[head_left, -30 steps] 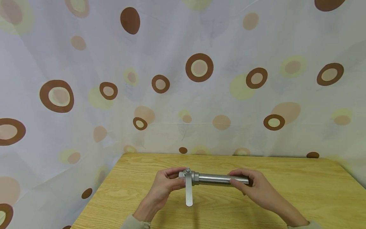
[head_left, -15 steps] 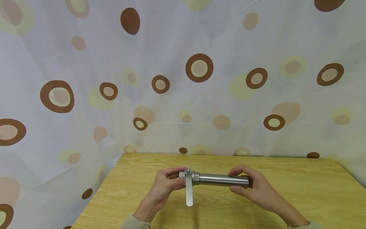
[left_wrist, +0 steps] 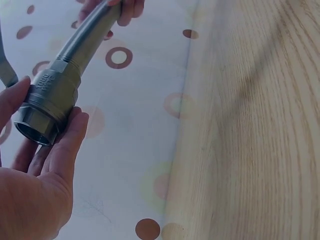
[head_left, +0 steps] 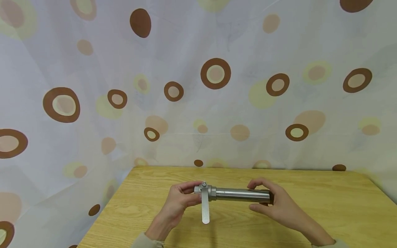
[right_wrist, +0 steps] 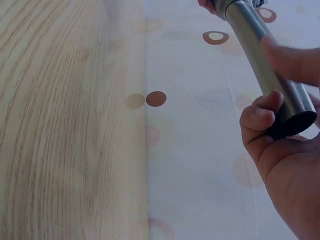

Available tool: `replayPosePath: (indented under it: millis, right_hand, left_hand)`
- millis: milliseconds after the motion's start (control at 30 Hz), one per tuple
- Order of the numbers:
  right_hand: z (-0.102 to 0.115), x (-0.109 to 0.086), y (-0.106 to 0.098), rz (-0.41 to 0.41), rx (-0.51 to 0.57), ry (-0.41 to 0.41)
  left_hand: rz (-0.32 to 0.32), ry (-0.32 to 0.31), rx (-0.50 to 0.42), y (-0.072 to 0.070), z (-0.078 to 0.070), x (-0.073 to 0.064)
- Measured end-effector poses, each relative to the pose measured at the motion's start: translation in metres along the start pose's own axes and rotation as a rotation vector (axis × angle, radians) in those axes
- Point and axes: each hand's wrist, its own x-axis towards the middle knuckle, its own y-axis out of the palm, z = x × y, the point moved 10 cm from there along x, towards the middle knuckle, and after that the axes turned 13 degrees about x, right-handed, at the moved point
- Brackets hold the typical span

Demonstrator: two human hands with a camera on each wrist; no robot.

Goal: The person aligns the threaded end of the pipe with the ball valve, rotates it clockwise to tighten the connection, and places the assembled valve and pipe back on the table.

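A metal ball valve [head_left: 211, 193] with a flat lever [head_left: 205, 208] is joined to a steel pipe [head_left: 234, 194], held level over the wooden table. My left hand [head_left: 177, 204] grips the valve's left end between thumb and fingers. In the left wrist view the valve [left_wrist: 54, 95] shows raised lettering and an open threaded mouth. My right hand [head_left: 282, 208] is around the pipe's right end, its thumb off the metal in the head view. The right wrist view has curled fingers [right_wrist: 265, 112] under the pipe [right_wrist: 255, 55], close to its open end.
The wooden table [head_left: 149, 182] extends beneath both hands. Behind it and along the left side hangs a white curtain [head_left: 186, 41] printed with brown, peach and yellow circles.
My right thumb has come off the front of the pipe and dropped below it, and the index finger has lifted slightly. The left hand and valve stay in place.
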Motion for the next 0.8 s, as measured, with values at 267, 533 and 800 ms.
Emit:
replayPosePath:
  millis: [267, 533, 800]
  right_hand:
    - [-0.0025, 0.0012, -0.0027, -0.006, -0.038, 0.064]
    - [-0.0054, -0.0007, -0.0038, -0.015, -0.045, 0.059]
    - [-0.0022, -0.0009, -0.0009, 0.002, -0.018, 0.035]
  left_hand:
    - [0.003, 0.000, -0.002, -0.0003, -0.0003, -0.0006]
    - [0.010, -0.001, -0.006, 0.0012, 0.0020, -0.0001]
    - [0.013, 0.001, 0.005, 0.0010, 0.0022, 0.0006]
